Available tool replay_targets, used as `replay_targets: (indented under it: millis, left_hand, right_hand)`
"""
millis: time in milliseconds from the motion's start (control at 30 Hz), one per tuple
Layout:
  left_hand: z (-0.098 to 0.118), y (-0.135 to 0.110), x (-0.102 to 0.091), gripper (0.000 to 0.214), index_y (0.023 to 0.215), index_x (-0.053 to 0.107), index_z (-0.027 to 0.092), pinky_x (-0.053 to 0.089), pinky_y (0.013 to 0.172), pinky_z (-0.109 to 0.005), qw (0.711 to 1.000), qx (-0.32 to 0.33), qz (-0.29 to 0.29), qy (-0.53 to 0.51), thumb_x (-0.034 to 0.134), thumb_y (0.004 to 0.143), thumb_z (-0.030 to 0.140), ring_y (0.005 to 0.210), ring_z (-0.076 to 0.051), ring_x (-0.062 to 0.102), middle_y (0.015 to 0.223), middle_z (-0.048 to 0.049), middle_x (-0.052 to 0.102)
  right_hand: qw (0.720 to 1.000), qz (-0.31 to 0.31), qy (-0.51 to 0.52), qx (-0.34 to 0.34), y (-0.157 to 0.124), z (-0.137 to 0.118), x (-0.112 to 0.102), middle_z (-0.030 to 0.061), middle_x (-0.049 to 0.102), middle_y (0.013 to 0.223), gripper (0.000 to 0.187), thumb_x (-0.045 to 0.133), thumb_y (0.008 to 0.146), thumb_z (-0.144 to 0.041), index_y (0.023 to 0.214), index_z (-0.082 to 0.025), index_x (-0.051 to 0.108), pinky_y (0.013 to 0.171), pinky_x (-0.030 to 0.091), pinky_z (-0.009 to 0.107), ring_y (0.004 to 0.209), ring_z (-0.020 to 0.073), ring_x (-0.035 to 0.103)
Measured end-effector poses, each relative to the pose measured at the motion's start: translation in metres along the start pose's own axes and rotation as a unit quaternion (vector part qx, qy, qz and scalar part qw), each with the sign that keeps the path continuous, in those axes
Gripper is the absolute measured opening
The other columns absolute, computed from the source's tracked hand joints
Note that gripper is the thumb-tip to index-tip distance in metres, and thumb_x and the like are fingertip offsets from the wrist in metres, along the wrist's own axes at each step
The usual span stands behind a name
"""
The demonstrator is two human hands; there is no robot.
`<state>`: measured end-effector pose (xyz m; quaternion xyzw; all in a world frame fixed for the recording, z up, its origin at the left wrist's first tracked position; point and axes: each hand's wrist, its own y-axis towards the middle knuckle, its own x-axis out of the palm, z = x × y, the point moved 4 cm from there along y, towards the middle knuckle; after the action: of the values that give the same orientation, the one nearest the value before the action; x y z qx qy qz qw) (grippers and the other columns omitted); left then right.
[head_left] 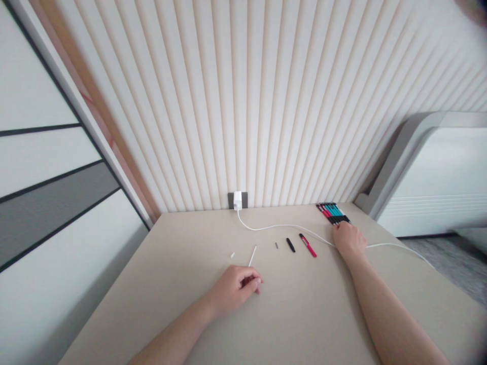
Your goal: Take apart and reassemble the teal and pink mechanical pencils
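Observation:
My left hand (240, 285) rests on the table with its fingers loosely curled toward the thumb, and nothing shows between them. Just beyond its knuckles lies a thin white pen refill (252, 256), its near end hidden by the hand. My right hand (349, 239) is at the near ends of a row of pens (333, 212) in red, teal and black. Its fingertips are bent down out of sight, so its grip is hidden. Between the hands lie a red pen part with a black end (308, 245), a black pen grip (290, 245) and a small spring (276, 245).
A small white tip (232, 255) lies left of the refill. A white charger (238, 199) sits in the wall socket, and its cable (281, 226) crosses the beige table (182, 263) past my right hand. A ribbed wall is behind; a bed headboard (445, 172) stands right.

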<state>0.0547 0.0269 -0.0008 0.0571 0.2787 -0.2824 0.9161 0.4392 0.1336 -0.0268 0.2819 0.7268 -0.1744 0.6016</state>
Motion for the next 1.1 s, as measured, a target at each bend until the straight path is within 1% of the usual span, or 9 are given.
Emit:
replay_targets:
  millis: [200, 367, 533, 600, 667, 767, 867, 967, 1100]
  left_hand:
    - [-0.001, 0.000, 0.000, 0.027, 0.088, 0.071, 0.017, 0.034, 0.053, -0.020, 1.000, -0.001, 0.001, 0.006, 0.049, 0.092, 0.032, 0.055, -0.009, 0.048, 0.076, -0.0007, 0.073]
    - [0.000, -0.001, 0.000, 0.028, 0.088, 0.071, 0.017, 0.035, 0.054, -0.020, 1.000, 0.004, 0.004, 0.002, 0.049, 0.093, 0.032, 0.056, -0.009, 0.050, 0.076, -0.0008, 0.073]
    - [0.001, -0.002, 0.000, 0.028, 0.090, 0.070, 0.016, 0.038, 0.052, -0.020, 1.000, 0.016, 0.022, -0.003, 0.047, 0.094, 0.032, 0.054, -0.010, 0.053, 0.075, -0.0013, 0.072]
    - [0.001, -0.003, -0.002, 0.027, 0.090, 0.068, 0.017, 0.039, 0.053, -0.021, 0.997, 0.038, 0.058, 0.018, 0.046, 0.095, 0.031, 0.055, -0.010, 0.054, 0.073, -0.0009, 0.070]
    - [0.003, -0.005, -0.007, 0.026, 0.090, 0.067, 0.018, 0.041, 0.057, -0.022, 0.988, 0.074, 0.113, 0.070, 0.045, 0.096, 0.030, 0.059, -0.011, 0.055, 0.072, -0.0007, 0.067]
    - [0.008, -0.008, -0.017, 0.025, 0.088, 0.065, 0.019, 0.043, 0.067, -0.026, 0.958, 0.127, 0.193, 0.172, 0.042, 0.097, 0.026, 0.067, -0.014, 0.056, 0.073, -0.0014, 0.064]
    - [0.008, -0.009, -0.028, 0.023, 0.085, 0.063, 0.020, 0.044, 0.075, -0.031, 0.926, 0.136, 0.242, 0.257, 0.043, 0.096, 0.022, 0.078, -0.018, 0.057, 0.077, -0.0031, 0.063]
    - [-0.001, -0.007, -0.040, 0.016, 0.096, 0.063, 0.020, 0.046, 0.085, -0.035, 0.908, 0.088, 0.280, 0.299, 0.048, 0.093, 0.018, 0.093, -0.021, 0.057, 0.094, -0.0062, 0.062]
    - [-0.018, -0.005, -0.043, 0.018, 0.104, 0.064, 0.018, 0.047, 0.088, -0.039, 0.891, 0.014, 0.281, 0.357, 0.054, 0.088, 0.015, 0.096, -0.024, 0.057, 0.099, -0.0083, 0.060]
  right_hand:
    - [1.000, 0.006, 0.001, 0.001, 0.001, 0.001, 0.001, 0.0213, 0.070, 0.101, 0.040, 0.041, 0.094, -0.036, 0.102, -0.013, 0.072, 0.078, 0.051, 0.045, 0.100, 0.0362, 0.066]
    - [1.000, 0.013, 0.000, 0.001, 0.000, 0.004, -0.001, 0.0215, 0.070, 0.101, 0.042, 0.040, 0.095, -0.040, 0.104, -0.013, 0.072, 0.077, 0.051, 0.044, 0.099, 0.0369, 0.066]
    - [0.999, 0.026, -0.002, -0.021, -0.006, -0.003, -0.014, 0.0184, 0.070, 0.102, 0.040, 0.042, 0.095, -0.042, 0.107, -0.016, 0.070, 0.074, 0.049, 0.043, 0.096, 0.0366, 0.067]
    - [0.996, 0.056, 0.004, -0.071, -0.018, -0.015, -0.025, 0.0161, 0.070, 0.107, 0.038, 0.040, 0.096, -0.039, 0.111, -0.018, 0.068, 0.074, 0.048, 0.040, 0.094, 0.0330, 0.067]
    - [0.982, 0.082, 0.032, -0.165, -0.041, -0.034, -0.034, 0.0113, 0.069, 0.112, 0.034, 0.040, 0.097, -0.035, 0.116, -0.023, 0.065, 0.074, 0.047, 0.034, 0.093, 0.0272, 0.067]
    - [0.949, 0.045, 0.081, -0.302, -0.087, -0.067, -0.037, 0.0059, 0.071, 0.100, 0.028, 0.044, 0.096, -0.033, 0.109, -0.023, 0.067, 0.074, 0.045, 0.028, 0.088, 0.0209, 0.066]
    - [0.913, 0.022, 0.079, -0.400, -0.129, -0.093, -0.033, 0.0065, 0.071, 0.097, 0.028, 0.043, 0.097, -0.029, 0.104, -0.022, 0.069, 0.081, 0.043, 0.028, 0.093, 0.0203, 0.064]
    - [0.900, 0.008, 0.054, -0.433, -0.147, -0.103, -0.027, 0.0072, 0.069, 0.099, 0.026, 0.045, 0.097, -0.026, 0.103, -0.021, 0.070, 0.083, 0.042, 0.028, 0.096, 0.0213, 0.063]
    - [0.904, -0.001, 0.042, -0.425, -0.143, -0.098, -0.025, 0.0067, 0.069, 0.099, 0.024, 0.047, 0.096, -0.026, 0.101, -0.022, 0.070, 0.082, 0.041, 0.028, 0.096, 0.0210, 0.063]
